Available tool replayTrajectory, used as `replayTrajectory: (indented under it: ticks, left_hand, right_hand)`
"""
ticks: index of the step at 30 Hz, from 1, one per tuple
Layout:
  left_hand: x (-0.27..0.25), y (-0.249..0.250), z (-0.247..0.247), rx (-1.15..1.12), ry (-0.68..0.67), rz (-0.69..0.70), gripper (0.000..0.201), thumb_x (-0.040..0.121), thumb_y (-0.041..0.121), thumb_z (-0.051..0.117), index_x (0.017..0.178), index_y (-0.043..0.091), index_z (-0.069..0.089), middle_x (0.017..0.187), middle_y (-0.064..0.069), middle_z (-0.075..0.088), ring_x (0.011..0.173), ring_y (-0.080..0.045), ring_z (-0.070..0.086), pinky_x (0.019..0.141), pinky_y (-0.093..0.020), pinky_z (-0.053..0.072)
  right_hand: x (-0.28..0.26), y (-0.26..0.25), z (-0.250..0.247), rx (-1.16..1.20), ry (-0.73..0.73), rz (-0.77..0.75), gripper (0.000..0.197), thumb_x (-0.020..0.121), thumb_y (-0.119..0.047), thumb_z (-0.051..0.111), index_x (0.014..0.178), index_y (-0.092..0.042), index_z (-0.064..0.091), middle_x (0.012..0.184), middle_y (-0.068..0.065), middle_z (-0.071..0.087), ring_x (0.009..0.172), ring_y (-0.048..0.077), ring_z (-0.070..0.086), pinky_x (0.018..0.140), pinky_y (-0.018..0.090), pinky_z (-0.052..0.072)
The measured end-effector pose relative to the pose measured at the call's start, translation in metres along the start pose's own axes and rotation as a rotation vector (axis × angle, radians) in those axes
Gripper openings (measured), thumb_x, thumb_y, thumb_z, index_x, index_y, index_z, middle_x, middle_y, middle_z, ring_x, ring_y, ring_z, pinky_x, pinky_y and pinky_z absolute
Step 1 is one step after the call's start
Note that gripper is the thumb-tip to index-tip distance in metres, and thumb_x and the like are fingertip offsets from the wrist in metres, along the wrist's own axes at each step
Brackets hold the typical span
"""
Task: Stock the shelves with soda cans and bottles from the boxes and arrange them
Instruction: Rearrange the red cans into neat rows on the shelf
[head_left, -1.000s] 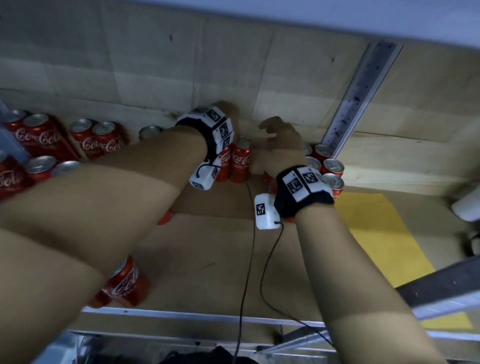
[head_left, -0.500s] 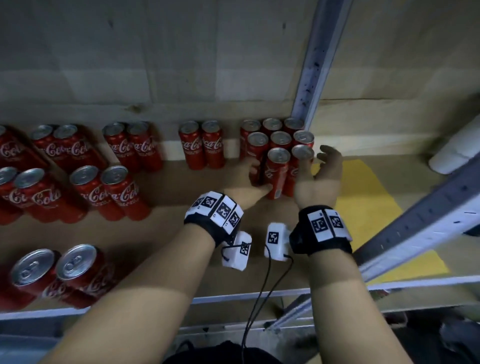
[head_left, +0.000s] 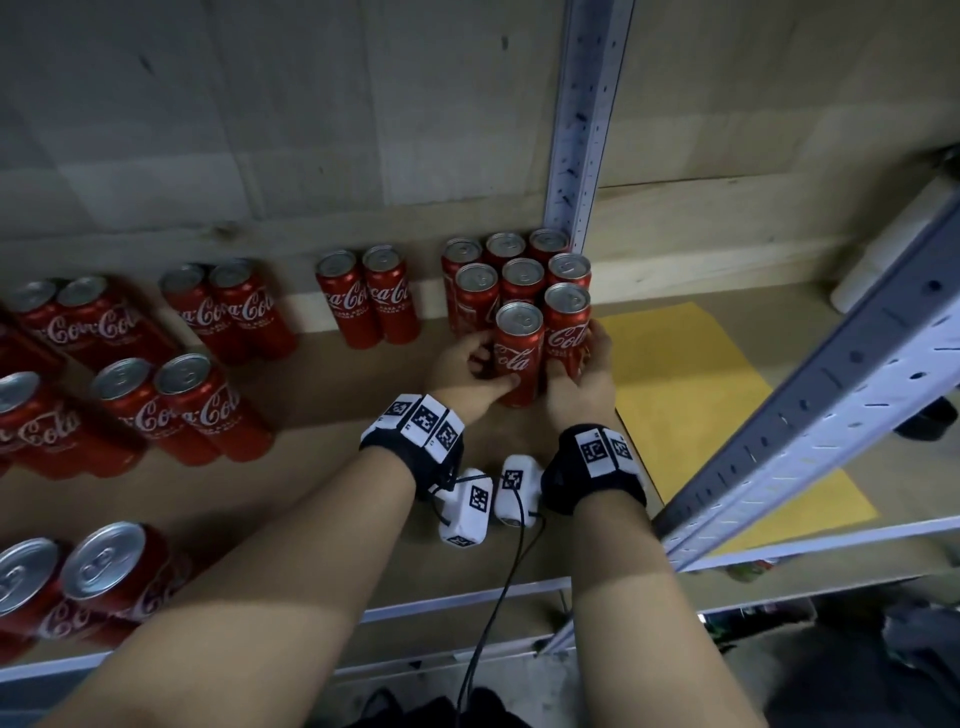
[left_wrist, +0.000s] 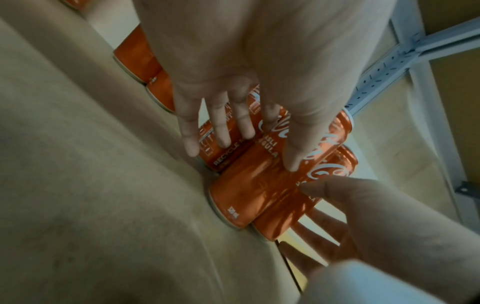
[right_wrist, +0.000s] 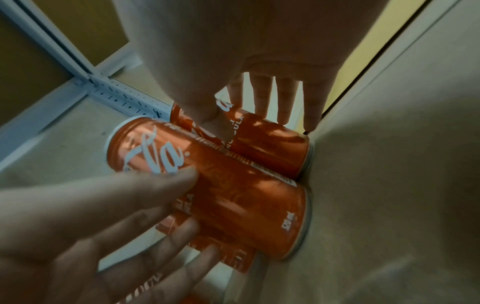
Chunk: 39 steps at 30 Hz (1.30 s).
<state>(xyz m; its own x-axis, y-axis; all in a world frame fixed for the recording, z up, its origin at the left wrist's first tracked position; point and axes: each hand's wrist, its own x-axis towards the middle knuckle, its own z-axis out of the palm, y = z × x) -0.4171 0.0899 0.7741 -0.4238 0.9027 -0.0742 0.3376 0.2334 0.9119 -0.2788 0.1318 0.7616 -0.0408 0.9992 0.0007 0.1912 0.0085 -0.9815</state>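
Both hands, apart 0.5 s ago, now cup the front 2 slim red aluminium cola cans (head_left: 519, 353): left hand (head_left: 470, 371) w/ thumb curled on 1, right hand (head_left: 582, 379) round the other, on the brown shelf board (head_left: 322, 467) beside the back block, so squaring up is nearly done.

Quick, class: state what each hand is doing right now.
Left hand: holds the front left can, thumb and fingers around it.
Right hand: holds the front right can.
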Motion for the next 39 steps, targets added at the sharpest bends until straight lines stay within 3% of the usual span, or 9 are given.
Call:
replayTrajectory:
  ticks: [5,10,14,17,21,25,29,32,39]
  left_hand:
    - [-0.006,-0.006,0.005,-0.109,0.001,-0.014,0.055,0.071,0.019,0.09,0.104,0.033,0.048,0.116,0.003,0.067,0.108,-0.017,0.065,0.101,-0.044,0.052]
    - [-0.025,-0.014,0.009,-0.135,-0.018,0.048,0.07,0.069,0.04,0.089,0.128,0.041,0.053,0.124,0.012,0.066,0.114,-0.01,0.064,0.104,-0.037,0.05]
    - [-0.042,-0.018,-0.005,-0.156,0.001,0.048,0.062,0.08,0.039,0.083,0.133,0.036,0.051,0.116,0.016,0.066,0.105,-0.002,0.062,0.091,-0.019,0.048]
    - [-0.057,-0.02,-0.024,-0.251,0.094,0.039,0.049,0.088,0.032,0.076,0.129,0.028,0.048,0.11,0.015,0.065,0.097,0.007,0.059,0.082,-0.01,0.044]
    - [-0.069,-0.019,-0.05,-0.495,0.275,-0.045,0.029,0.093,0.02,0.069,0.116,0.029,0.053,0.107,0.002,0.067,0.097,-0.013,0.065,0.093,-0.036,0.049]
    - [-0.069,-0.022,-0.075,-0.507,0.436,-0.025,0.027,0.085,0.025,0.079,0.102,0.034,0.06,0.1,0.007,0.07,0.094,-0.011,0.067,0.086,-0.029,0.051]
    - [-0.064,-0.034,-0.092,-0.389,0.429,-0.02,0.04,0.076,0.032,0.087,0.105,0.036,0.061,0.102,0.01,0.071,0.096,-0.006,0.067,0.087,-0.025,0.05]
    - [-0.056,-0.048,-0.101,-0.328,0.399,-0.028,0.052,0.071,0.031,0.09,0.113,0.038,0.059,0.107,0.009,0.072,0.102,-0.008,0.067,0.094,-0.03,0.05]
    - [-0.046,-0.067,-0.103,-0.325,0.455,-0.06,0.066,0.064,0.019,0.084,0.124,0.027,0.059,0.105,0.003,0.072,0.1,-0.018,0.069,0.084,-0.031,0.056]
  right_hand:
    - [0.012,0.007,-0.002,0.059,0.049,0.022,0.071,0.088,-0.005,0.069,0.147,-0.031,0.042,0.122,-0.013,0.061,0.11,0.01,0.061,0.101,0.038,0.052]
    - [0.014,0.005,-0.001,-0.013,0.076,-0.012,0.068,0.083,-0.014,0.079,0.142,-0.033,0.048,0.125,-0.006,0.064,0.114,0.016,0.062,0.097,0.034,0.05]
    - [0.015,0.003,0.004,-0.067,0.078,-0.015,0.072,0.085,-0.03,0.081,0.146,-0.031,0.044,0.134,0.0,0.064,0.113,0.015,0.061,0.092,0.032,0.047]
    - [0.015,0.007,0.007,-0.102,0.097,-0.057,0.073,0.086,-0.034,0.08,0.148,-0.022,0.044,0.14,0.006,0.058,0.124,0.026,0.059,0.101,0.035,0.046]
    - [0.005,0.007,0.015,-0.073,0.07,-0.046,0.078,0.078,-0.052,0.072,0.14,-0.015,0.044,0.131,0.01,0.056,0.119,0.033,0.057,0.102,0.045,0.047]
    - [-0.008,-0.001,0.019,0.04,-0.001,-0.112,0.067,0.073,-0.041,0.067,0.13,-0.012,0.05,0.105,-0.003,0.064,0.094,0.018,0.063,0.085,0.03,0.044]
    - [-0.018,-0.023,0.038,0.125,-0.11,-0.097,0.051,0.081,-0.031,0.077,0.126,-0.027,0.052,0.108,-0.008,0.065,0.1,0.013,0.064,0.086,0.026,0.046]
    - [-0.02,-0.035,0.064,0.136,-0.173,-0.121,0.047,0.081,-0.032,0.085,0.12,-0.022,0.061,0.106,-0.011,0.07,0.099,0.002,0.067,0.094,0.03,0.052]
    - [-0.038,-0.032,0.105,0.076,-0.395,-0.167,0.054,0.08,-0.017,0.086,0.122,-0.029,0.056,0.108,-0.019,0.067,0.092,-0.015,0.063,0.081,0.006,0.046]
